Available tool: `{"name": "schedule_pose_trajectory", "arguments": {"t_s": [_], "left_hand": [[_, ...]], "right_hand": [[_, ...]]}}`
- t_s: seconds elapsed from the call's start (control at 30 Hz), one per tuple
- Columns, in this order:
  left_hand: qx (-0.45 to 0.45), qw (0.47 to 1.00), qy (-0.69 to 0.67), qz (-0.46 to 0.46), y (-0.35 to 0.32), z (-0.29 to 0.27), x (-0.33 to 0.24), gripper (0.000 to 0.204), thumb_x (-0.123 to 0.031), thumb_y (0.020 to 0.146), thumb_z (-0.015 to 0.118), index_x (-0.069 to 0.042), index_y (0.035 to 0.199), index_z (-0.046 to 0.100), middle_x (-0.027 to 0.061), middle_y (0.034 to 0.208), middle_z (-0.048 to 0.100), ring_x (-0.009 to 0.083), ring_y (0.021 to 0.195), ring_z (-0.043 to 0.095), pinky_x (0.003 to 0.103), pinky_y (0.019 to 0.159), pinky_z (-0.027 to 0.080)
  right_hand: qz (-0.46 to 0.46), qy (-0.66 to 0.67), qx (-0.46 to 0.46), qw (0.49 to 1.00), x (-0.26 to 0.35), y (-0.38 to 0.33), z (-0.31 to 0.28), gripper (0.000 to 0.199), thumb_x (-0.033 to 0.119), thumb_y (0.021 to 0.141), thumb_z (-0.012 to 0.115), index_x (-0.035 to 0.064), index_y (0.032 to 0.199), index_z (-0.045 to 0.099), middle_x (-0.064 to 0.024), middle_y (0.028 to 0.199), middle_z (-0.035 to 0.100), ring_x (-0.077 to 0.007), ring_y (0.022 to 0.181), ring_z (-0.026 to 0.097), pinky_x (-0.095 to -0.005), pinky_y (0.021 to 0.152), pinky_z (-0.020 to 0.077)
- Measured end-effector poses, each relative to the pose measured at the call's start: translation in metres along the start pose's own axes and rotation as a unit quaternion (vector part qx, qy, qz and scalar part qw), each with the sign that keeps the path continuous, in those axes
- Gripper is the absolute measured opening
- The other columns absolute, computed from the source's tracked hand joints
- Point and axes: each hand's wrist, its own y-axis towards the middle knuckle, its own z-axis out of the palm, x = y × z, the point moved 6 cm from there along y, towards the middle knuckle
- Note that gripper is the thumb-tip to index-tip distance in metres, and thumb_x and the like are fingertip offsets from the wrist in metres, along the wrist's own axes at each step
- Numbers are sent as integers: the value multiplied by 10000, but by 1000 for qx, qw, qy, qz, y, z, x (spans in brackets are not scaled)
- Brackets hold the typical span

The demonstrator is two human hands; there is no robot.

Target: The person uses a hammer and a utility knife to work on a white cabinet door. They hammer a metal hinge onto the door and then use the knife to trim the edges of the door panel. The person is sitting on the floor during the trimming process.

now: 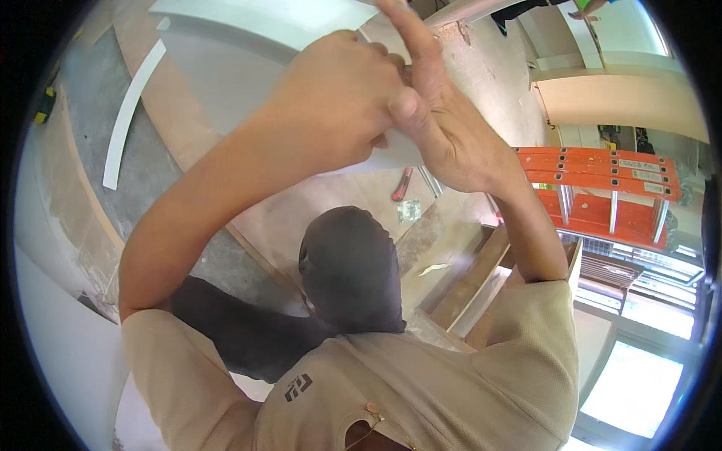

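My left hand is closed, with its knuckles up and its fingers curled under. It meets my right hand in front of my chest, and whatever its fingers may hold is hidden. My right hand has its thumb and one long finger stretched apart; its other fingers are out of sight behind the left hand. Beneath both hands lies a large pale panel, with a white curved-edged panel at its far side. On the work surface nearer to me rest a red utility knife and a small square clear packet.
A narrow white curved strip lies to the left. An orange ladder is on the right, beyond wooden framing. My bent dark-clad knee rises close below the hands. Another person's dark-clothed leg shows at the top right.
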Motion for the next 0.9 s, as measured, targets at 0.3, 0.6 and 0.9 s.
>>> {"name": "schedule_pose_trajectory", "arguments": {"t_s": [0.3,0.6,0.9], "left_hand": [[81,996,5,-43,-2,-18,-6,430,-257,670,874,-102,987,630,77,950,683,300,931,662,424,875,490],[3,972,200,-122,-38,-54,-4,599,-416,727,853,-170,1245,679,42,1357,613,260,1328,525,543,1215,174],[-386,831,-243,-318,-121,-10,-18,990,-649,891,683,-108,1597,248,205,1611,324,352,1495,324,557,1203,305]], "right_hand": [[84,26,-91,992,18,-45,-82,819,428,901,704,-6,1514,376,-260,1488,458,-400,1316,497,-468,1113,390],[230,260,-135,928,-38,-153,51,652,236,735,885,46,1317,662,-173,1345,655,-353,1150,645,-451,988,511],[92,184,-219,954,-7,-151,84,600,65,675,827,105,1265,725,-43,1301,682,-286,1037,607,-389,893,516]]}}
